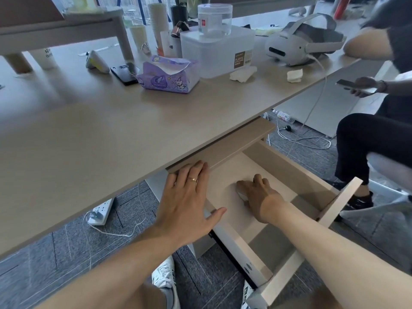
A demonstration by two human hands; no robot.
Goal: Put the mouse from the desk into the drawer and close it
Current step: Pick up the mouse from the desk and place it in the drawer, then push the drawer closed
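Placing step. My right hand (259,195) is down inside the open drawer (287,172), fingers curled over the white mouse (242,195), which sits on the drawer floor near the middle; grip not let go yet. My left hand (189,201) lies flat and loose, holding nothing, fingertips at the desk (89,134) edge, thumb by the drawer's left wall. Next, I think: release the mouse, lift the hand clear, push the front panel in.

A matt, smooth wood-look desk (93,134) carries a frosted plastic storage box (217,52), a glossy purple tissue pack (168,76) and crumpled paper (243,74); the drawer (285,166) has the same matt laminate, above rough grey carpet (40,259).
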